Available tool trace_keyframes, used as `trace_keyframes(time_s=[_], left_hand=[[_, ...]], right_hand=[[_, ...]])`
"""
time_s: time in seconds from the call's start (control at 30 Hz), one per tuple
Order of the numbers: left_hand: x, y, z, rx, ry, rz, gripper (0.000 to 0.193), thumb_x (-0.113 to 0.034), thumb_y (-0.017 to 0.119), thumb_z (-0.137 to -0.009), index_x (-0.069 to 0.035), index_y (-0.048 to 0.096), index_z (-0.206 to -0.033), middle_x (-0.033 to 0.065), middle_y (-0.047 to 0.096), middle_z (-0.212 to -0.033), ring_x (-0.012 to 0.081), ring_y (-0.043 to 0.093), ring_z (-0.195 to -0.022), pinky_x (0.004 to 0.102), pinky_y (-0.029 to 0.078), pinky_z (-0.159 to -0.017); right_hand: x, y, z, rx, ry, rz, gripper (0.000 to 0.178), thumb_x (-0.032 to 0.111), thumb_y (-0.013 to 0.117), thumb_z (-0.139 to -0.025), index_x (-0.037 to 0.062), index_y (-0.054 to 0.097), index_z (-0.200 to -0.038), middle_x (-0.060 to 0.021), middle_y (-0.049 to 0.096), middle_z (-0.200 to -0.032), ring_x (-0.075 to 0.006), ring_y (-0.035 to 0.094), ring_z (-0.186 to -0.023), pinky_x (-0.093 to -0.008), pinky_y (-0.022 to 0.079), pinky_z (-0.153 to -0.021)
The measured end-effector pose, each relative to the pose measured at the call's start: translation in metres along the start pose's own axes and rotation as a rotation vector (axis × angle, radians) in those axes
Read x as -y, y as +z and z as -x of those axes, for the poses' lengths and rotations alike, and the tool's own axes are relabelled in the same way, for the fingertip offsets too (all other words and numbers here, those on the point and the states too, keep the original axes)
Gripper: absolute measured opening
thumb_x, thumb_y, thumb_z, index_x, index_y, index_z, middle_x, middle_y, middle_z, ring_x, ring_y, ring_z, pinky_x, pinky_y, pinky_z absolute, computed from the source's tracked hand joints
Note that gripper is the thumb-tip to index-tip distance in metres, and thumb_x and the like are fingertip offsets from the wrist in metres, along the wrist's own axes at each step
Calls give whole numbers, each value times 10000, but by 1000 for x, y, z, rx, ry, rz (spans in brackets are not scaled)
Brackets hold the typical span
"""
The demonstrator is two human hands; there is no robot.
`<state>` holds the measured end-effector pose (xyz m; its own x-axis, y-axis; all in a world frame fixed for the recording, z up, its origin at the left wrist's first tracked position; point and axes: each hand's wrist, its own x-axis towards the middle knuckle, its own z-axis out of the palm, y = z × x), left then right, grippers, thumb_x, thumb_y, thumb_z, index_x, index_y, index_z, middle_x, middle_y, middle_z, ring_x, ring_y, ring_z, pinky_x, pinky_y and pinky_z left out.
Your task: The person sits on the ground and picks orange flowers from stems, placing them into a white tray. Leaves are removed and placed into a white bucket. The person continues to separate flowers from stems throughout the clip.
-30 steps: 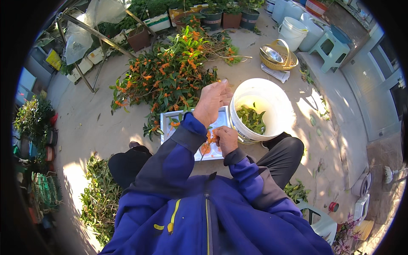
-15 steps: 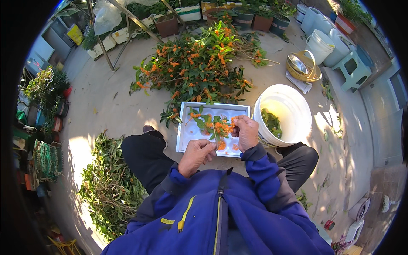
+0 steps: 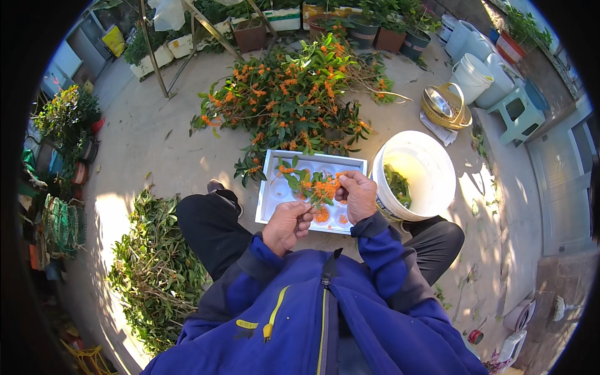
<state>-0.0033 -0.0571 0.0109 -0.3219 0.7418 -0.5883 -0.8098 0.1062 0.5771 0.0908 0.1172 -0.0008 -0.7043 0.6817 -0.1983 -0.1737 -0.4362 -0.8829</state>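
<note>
My left hand (image 3: 287, 225) pinches the stem of a leafy sprig with orange flowers (image 3: 322, 189). The sprig is held over a shallow white tray (image 3: 270, 201) that has round hollows, some with loose orange blossoms (image 3: 321, 215) in them. Thumb and fingertips of my right hand (image 3: 358, 197) are closed at the sprig's right side, on a cluster of orange flowers. How many blossoms are between those fingers is hidden. Just beyond the tray lies a big heap of cut flowering branches (image 3: 284, 103).
Right of the tray stands a white bucket (image 3: 440, 178) with green leaves inside. A pile of leafy stripped twigs (image 3: 156, 269) lies at the left. Farther right are a wicker basket (image 3: 459, 117), a white bucket (image 3: 470, 76) and a plastic stool (image 3: 517, 119). Potted plants line the back.
The view has shifted slightly. Both hands stay at the sprig over the tray, with only small finger movements; the right hand remains at the orange flowers.
</note>
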Motion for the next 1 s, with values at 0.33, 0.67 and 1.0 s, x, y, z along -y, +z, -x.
trace_keyframes(time_s=[0.33, 0.67, 1.0], left_hand=[[-3, -30, -20, 218, -414, 287, 146, -149, 476, -994, -42, 494, -896, -65, 373, -624, 43, 323, -478, 206, 247, -401], [-2, -28, -26, 163, -292, 220, 151, -148, 491, -1001, -22, 526, -924, -50, 410, -639, 50, 358, -492, 200, 282, -414], [6, -29, -28, -113, 197, -31, 139, -124, 569, -964, -12, 627, -908, 11, 588, -706, 57, 496, -526, 197, 364, -432]], right_hand=[[-1, -15, -12, 252, 201, -75, 118, 81, 610, -925, -25, 621, -975, -47, 580, -753, -124, 547, -627, -294, 486, -574], [-13, -11, -17, 178, 364, -324, 74, 56, 577, -928, 3, 606, -970, -47, 577, -798, -127, 514, -630, -293, 423, -540], [-50, -25, -33, -86, 364, 111, 75, 68, 546, -915, 32, 608, -936, -19, 554, -716, -99, 504, -554, -251, 424, -455]])
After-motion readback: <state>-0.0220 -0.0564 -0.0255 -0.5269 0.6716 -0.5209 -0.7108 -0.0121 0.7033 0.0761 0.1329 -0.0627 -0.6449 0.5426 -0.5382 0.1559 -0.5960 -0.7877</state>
